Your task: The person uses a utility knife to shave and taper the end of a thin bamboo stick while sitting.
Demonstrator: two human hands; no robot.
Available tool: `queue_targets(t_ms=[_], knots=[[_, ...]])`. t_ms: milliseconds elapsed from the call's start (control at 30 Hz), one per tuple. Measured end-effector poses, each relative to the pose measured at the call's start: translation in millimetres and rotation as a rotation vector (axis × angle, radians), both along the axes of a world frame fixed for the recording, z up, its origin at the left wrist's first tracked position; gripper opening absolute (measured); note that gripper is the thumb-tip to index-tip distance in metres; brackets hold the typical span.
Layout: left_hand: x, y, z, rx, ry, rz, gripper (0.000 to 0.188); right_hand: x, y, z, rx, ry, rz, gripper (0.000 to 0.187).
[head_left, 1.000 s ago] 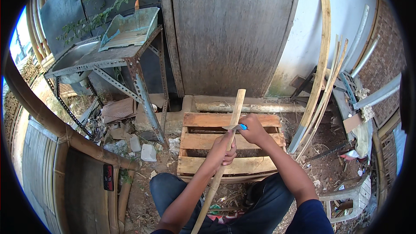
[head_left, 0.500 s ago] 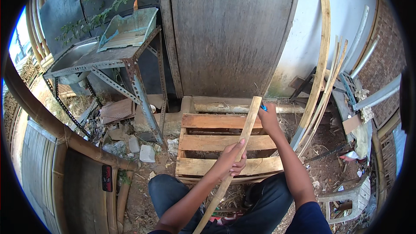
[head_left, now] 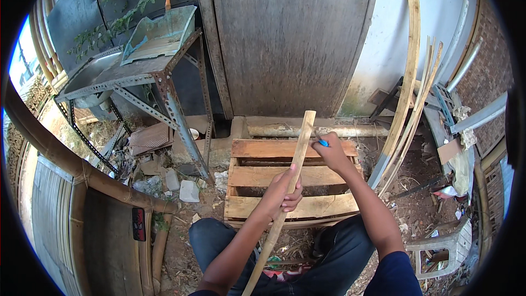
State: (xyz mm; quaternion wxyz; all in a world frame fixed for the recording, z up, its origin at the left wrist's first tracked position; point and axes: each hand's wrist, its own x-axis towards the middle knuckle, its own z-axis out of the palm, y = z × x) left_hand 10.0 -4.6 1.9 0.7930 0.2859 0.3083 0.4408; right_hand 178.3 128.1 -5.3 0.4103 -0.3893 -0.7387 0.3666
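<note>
A long pale bamboo strip (head_left: 296, 153) slants up from my lap, its far end above the wooden pallet. Around its middle, the fingers of my left hand (head_left: 284, 193) are wrapped. To the right of the strip's upper end, my right hand (head_left: 332, 152) is closed on a slim blue-handled tool (head_left: 324, 143). The thin dark tip of that tool points toward the strip; whether it touches cannot be made out. Below the hands lies the slatted wooden pallet (head_left: 268, 175), between my bent knees and the door.
A metal-framed table (head_left: 131, 74) with a sink stands at the left. Wooden strips (head_left: 405, 77) lean on the white wall at the right. A broken plastic piece (head_left: 446, 252) and rubble (head_left: 189, 191) lie on the ground. A bamboo pole (head_left: 93, 164) curves along the left.
The bamboo strip has swung more upright and to the left, my left hand moving with it. My right hand has turned and shifted slightly left and down with the blue-handled tool.
</note>
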Motion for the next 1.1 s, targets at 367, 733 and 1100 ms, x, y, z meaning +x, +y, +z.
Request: queue_targets(t_ms=[367,733,1100], knots=[[9.0,-4.3,-2.2,0.042,0.04,-0.013,0.045,-11.6,-15.5,-0.3,0.497,-0.146,0.15,0.014],[97.0,-35.6,-28.5,0.055,-0.015,-0.415,0.046,60.5,89.5,-40.3,0.041,-0.028,-0.584,0.034],[2.9,1.9,-9.5,0.123,0.25,0.089,0.042,29.4,31.0,-23.7,-0.401,0.224,-0.177,0.036]])
